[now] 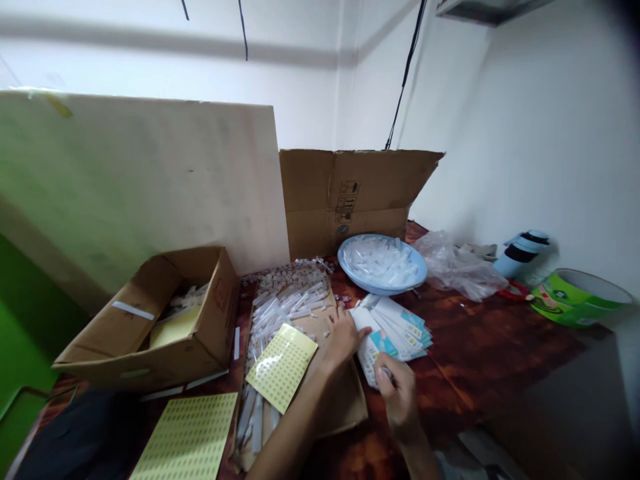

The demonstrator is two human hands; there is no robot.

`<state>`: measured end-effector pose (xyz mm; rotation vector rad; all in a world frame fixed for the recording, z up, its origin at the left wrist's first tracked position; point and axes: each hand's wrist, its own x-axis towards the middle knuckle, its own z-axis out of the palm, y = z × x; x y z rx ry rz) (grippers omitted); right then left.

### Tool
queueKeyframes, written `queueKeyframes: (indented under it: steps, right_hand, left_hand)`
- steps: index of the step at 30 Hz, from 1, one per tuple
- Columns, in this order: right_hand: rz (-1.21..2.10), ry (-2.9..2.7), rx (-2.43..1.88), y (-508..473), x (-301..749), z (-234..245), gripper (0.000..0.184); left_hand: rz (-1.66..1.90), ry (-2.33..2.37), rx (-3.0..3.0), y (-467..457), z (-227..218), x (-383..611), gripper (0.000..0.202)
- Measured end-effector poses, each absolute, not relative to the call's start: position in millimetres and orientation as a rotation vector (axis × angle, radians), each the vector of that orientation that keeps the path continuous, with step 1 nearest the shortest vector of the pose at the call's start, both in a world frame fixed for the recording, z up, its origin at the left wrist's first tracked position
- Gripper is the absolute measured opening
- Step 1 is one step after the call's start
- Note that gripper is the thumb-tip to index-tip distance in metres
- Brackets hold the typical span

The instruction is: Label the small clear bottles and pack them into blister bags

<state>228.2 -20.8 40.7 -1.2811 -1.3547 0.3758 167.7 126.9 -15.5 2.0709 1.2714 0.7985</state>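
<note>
My left hand [344,335] lies on the left edge of a fanned stack of white and blue printed packets [397,328], fingers stretched toward it. My right hand [396,389] is curled at the near edge of the same stack, its thumb and fingers pinched on a small dark thing I cannot make out. Left of my hands lies a pile of clear narrow plastic sleeves [285,303] on a flat piece of cardboard [345,400]. A yellow sticker sheet [283,365] rests on that pile.
A blue bowl [383,287] holds clear pieces. An open cardboard box [150,333] sits at left, a second sticker sheet [187,437] in front. Crumpled plastic bag [455,267], a bottle [523,252] and a green tub [580,297] lie at right. Plywood board [140,180] and cardboard [350,197] stand behind.
</note>
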Motion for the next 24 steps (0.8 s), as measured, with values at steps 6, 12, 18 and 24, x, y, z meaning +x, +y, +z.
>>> queueKeyframes:
  steps: [6, 12, 18, 24]
  right_hand:
    - [0.363, -1.438, -1.308, -18.4, 221.6, 52.4, 0.023]
    - [0.582, -1.414, -1.256, -10.3, 217.2, 53.1, 0.029]
    - [0.419, -1.352, -1.335, 3.6, 238.3, 39.0, 0.025]
    - [0.596, -0.927, -1.279, 29.9, 244.8, 34.8, 0.043]
  left_hand:
    - [0.972, 1.195, 1.858, 133.9, -10.4, 158.1, 0.03]
    - [1.138, 1.039, 1.471, 131.5, -3.1, 132.9, 0.033]
    - [1.193, 0.959, 1.122, 127.4, 19.6, 62.9, 0.069]
    - [0.979, 0.825, 0.82, 88.6, 53.5, -10.3, 0.05]
